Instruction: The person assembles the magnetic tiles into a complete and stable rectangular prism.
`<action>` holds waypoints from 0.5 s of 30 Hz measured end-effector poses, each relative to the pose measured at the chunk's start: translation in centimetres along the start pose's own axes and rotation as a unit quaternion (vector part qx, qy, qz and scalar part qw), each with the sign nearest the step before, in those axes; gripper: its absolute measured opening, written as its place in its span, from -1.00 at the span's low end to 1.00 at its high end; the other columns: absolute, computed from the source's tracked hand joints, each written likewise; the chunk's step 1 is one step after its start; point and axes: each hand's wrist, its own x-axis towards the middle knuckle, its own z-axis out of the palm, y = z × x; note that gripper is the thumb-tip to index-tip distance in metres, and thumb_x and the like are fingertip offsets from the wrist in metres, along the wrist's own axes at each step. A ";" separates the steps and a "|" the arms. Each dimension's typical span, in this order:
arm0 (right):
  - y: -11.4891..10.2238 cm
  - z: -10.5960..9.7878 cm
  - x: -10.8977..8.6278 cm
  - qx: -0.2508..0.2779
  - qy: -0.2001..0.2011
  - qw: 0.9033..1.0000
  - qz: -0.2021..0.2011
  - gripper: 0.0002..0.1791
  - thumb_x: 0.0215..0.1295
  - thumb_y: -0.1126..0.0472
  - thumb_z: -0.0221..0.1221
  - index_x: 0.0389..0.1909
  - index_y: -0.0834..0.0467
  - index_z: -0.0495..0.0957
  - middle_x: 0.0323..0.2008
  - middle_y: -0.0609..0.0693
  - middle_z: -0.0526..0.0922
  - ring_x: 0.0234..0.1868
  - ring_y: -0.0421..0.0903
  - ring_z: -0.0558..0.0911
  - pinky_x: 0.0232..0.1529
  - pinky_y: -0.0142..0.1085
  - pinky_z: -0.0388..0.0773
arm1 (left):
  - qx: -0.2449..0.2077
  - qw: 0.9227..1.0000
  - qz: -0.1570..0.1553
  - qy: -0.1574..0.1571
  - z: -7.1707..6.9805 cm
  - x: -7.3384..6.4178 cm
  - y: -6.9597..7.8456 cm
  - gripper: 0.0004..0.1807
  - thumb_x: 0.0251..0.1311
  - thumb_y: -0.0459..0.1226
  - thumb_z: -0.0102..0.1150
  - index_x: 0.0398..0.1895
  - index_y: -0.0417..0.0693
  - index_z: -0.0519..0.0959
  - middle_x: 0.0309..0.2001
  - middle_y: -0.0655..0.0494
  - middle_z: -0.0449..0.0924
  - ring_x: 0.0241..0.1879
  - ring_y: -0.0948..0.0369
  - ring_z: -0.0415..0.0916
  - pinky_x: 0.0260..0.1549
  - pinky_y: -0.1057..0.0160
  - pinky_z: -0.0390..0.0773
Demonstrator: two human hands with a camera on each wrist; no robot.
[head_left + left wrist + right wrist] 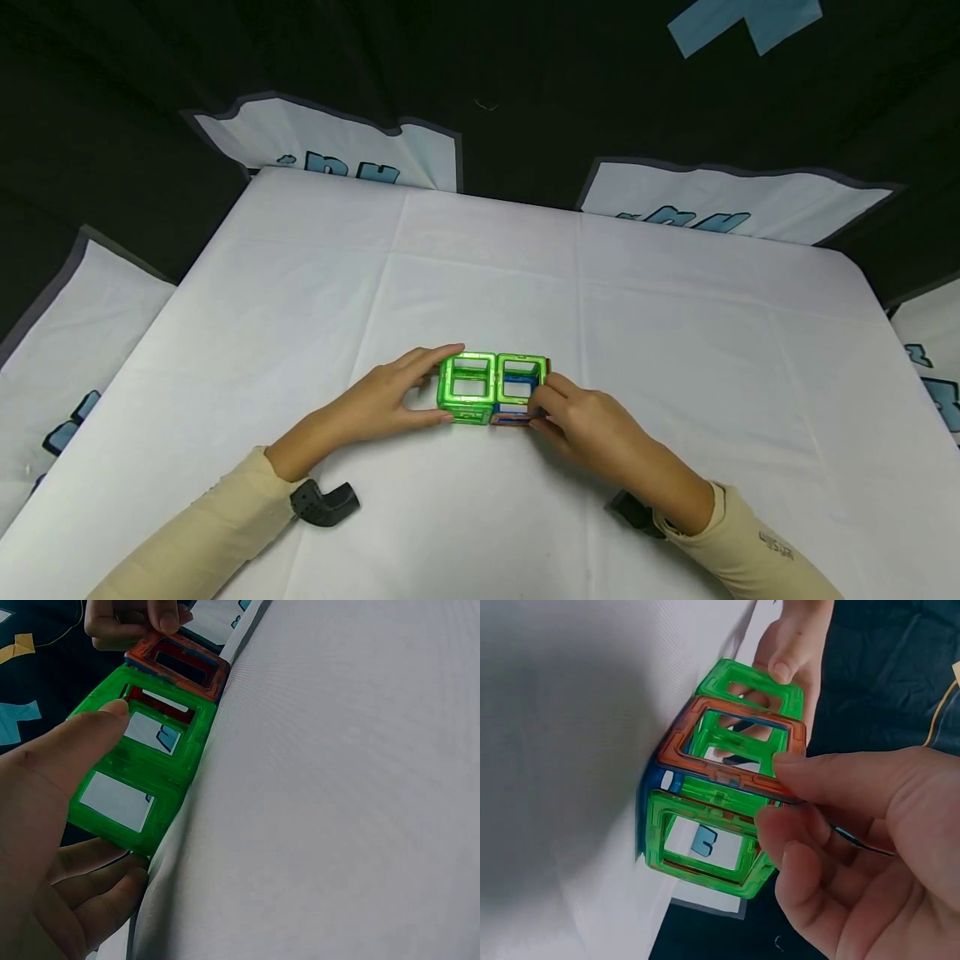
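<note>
Magnetic tiles stand joined as two box shapes side by side on the white table. The left box (497,379) is framed in green, and my left hand (382,402) holds it with the thumb at the near corner and the index finger at the far corner. My right hand (592,423) is at the right box and pinches an edge of an orange magnetic tile (720,777) between thumb and index finger. That orange tile lies against the near side of the right box. A blue tile (649,799) also belongs to this box. Fingers partly hide its right side.
The white tablecloth (480,517) has fold creases and spreads around the tiles. Black wrist mounts, one on the left (325,505) and one on the right (633,512), stick out near the sleeves. Dark cloth with white patches hangs beyond the table's edges.
</note>
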 end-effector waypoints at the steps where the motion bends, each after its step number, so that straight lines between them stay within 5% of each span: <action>1: 0.0 0.0 0.0 -0.002 0.000 1.000 0.004 -0.77 -0.05 0.31 0.35 -0.45 0.14 0.46 -0.41 -0.08 0.49 -0.57 -0.29 0.51 -0.58 -0.52 0.42 | 0.000 1.000 0.000 0.000 0.0 0.0 0.0 -0.14 -0.01 0.05 0.27 0.36 0.32 0.07 0.07 0.19 0.40 -0.04 0.29 0.44 -0.09 0.16 0.49; 15: 1.1 -0.3 0.2 0.009 -0.024 0.998 0.057 -0.71 -0.04 0.18 0.36 -0.41 0.12 0.42 -0.41 -0.07 0.43 -0.45 -0.26 0.49 -0.50 -0.48 0.43 | -0.001 1.000 0.012 -0.002 0.3 0.0 -0.3 -0.14 0.00 0.04 0.27 0.37 0.27 0.06 0.07 0.16 0.40 -0.02 0.27 0.44 -0.10 0.15 0.50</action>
